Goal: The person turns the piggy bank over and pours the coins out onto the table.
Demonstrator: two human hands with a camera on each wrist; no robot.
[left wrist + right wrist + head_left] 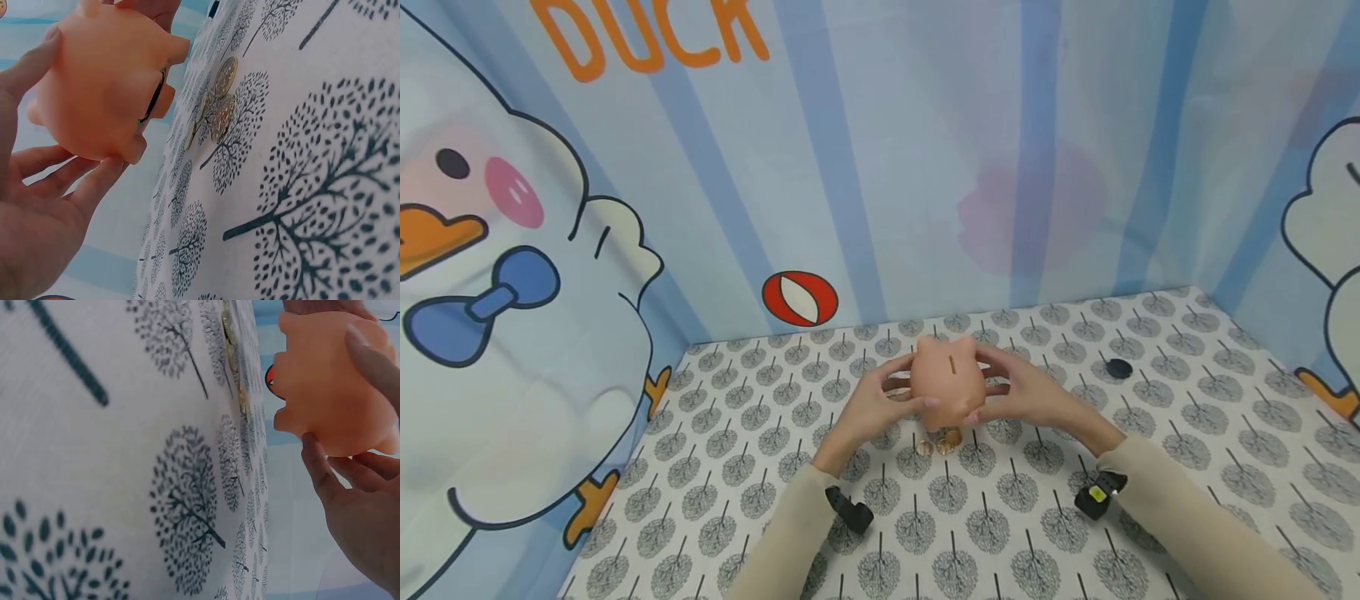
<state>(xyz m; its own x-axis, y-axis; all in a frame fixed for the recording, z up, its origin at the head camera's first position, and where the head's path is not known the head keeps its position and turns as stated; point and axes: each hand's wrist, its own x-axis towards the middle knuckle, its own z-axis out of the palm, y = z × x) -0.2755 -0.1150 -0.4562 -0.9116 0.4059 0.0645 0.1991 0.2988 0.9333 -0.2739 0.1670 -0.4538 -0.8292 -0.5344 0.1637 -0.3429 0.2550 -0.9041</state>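
A peach-coloured piggy bank is held up off the table between both hands, its coin slot facing up. My left hand grips its left side, the thumb on the near face and the fingers round the far side. On the opposite side my right hand holds it the same way. In the left wrist view, a dark-edged opening shows on the underside between the stubby feet. Several gold coins lie together on the cloth just below the bank, some overlapping.
A small dark round cap lies on the tree-patterned tablecloth to the right and further back. Behind the table hangs a striped blue curtain with duck pictures. Each wrist wears a black camera strap.
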